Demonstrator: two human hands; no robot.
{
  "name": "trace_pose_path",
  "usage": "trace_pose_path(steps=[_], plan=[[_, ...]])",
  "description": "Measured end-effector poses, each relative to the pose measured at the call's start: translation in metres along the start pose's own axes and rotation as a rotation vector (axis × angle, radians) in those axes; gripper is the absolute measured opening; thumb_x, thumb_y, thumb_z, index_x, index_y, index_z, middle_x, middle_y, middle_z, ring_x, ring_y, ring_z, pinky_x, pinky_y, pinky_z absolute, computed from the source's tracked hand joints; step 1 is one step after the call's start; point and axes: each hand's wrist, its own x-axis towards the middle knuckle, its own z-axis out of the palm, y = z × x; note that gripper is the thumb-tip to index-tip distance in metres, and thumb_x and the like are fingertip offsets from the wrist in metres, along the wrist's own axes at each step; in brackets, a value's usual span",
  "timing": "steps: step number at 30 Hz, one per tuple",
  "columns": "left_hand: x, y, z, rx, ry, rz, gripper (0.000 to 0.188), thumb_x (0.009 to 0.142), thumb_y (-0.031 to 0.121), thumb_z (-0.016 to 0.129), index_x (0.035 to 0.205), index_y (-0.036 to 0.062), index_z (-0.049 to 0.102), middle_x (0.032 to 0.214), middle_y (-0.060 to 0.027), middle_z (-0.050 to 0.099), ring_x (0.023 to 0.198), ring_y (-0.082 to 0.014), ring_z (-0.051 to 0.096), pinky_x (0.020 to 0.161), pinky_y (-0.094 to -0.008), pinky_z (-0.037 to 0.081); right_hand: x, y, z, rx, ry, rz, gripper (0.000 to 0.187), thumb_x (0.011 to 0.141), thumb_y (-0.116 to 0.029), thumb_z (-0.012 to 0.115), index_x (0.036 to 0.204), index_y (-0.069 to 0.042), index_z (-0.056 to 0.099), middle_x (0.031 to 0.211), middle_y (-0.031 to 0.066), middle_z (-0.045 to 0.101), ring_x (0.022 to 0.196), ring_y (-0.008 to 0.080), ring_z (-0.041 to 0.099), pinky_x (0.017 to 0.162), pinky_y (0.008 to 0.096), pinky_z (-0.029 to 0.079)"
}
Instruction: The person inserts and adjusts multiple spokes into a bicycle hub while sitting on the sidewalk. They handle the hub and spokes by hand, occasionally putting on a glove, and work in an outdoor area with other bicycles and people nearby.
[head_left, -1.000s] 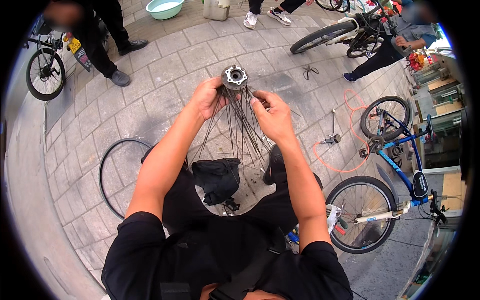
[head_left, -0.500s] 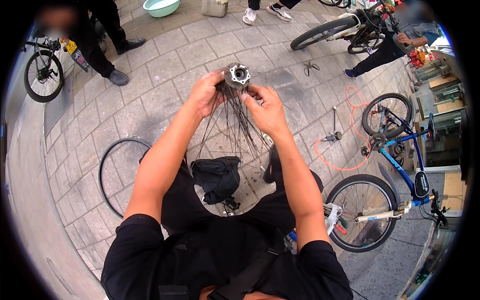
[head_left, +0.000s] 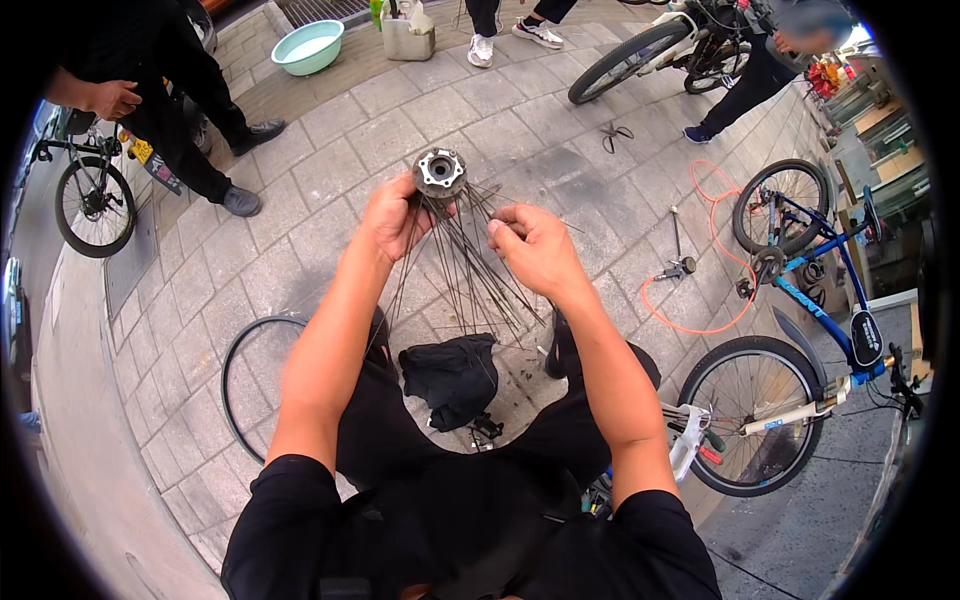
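Note:
My left hand [head_left: 397,218] is closed round a bicycle wheel hub [head_left: 440,174], its round silver face with a dark centre hole turned up. Many thin dark spokes [head_left: 462,262] hang loosely from the hub and fan out downward. To the right of the hub, my right hand [head_left: 532,246] has thumb and forefinger pinched together by the upper spokes; a thin spoke seems to be between them, though its end is hard to make out. Below the spokes, a crumpled black cloth [head_left: 452,378] lies on the ground between my legs.
A black wheel rim [head_left: 232,385] lies left of me. To the right are a blue bicycle [head_left: 815,300], an orange hose [head_left: 715,215] and a pump-like tool [head_left: 677,268]. A green basin [head_left: 308,50] and a grey container [head_left: 408,40] stand ahead. People stand at far left, ahead and right.
The hub has shifted left in view with my left hand. My right hand has drawn away from the hub, to its right and lower. The surroundings have shifted as my head moved.

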Motion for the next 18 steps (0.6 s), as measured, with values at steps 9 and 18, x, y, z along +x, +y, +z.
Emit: trace_pose_path(steps=[9,18], plan=[[-0.002,-0.008,-0.002,0.082,-0.005,0.011,0.033,0.107,0.014,0.045,0.133,0.0007,0.061,0.123,-0.0181,0.071,0.101,-0.0288,0.073,0.082,-0.0430,0.064,-0.006,-0.017,-0.001,-0.554,-0.007,-0.182,0.030,0.095,-0.030,0.067,0.110,-0.006,0.076,0.097,0.0185,0.076,0.091,0.0394,0.073,0.082,0.0472,0.057],[-0.001,-0.010,0.016,0.030,-0.068,-0.020,0.028,0.107,0.009,0.045,0.127,-0.0010,0.060,0.113,-0.0150,0.071,0.096,-0.0269,0.072,0.077,-0.0430,0.064,0.040,-0.024,-0.006,0.142,0.044,-0.251,0.035,0.097,-0.029,0.076,0.112,0.002,0.076,0.089,0.0051,0.075,0.081,0.0089,0.065,0.071,0.0279,0.055]])
